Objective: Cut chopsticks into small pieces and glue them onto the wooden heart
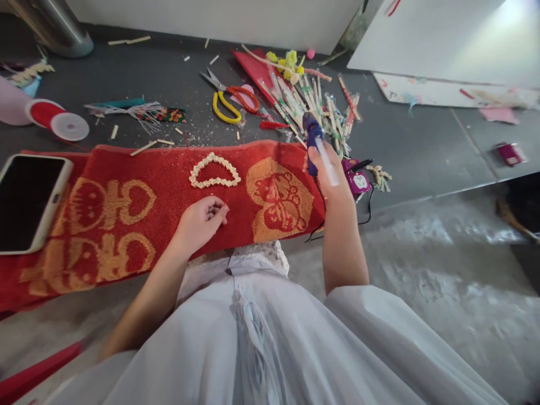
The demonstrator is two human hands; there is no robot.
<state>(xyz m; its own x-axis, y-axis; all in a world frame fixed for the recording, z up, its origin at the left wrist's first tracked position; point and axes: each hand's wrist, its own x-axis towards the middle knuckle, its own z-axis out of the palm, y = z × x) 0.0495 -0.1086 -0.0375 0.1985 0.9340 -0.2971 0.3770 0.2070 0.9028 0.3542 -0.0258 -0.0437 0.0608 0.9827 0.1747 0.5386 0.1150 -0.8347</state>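
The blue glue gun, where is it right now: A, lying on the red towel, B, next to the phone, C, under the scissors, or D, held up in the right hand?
D: the right hand is closed around the blue glue gun, holding it above the floor just past the red towel, its nozzle toward the pile of sticks.

Dark grey floor under a white wall, bright light upper right.
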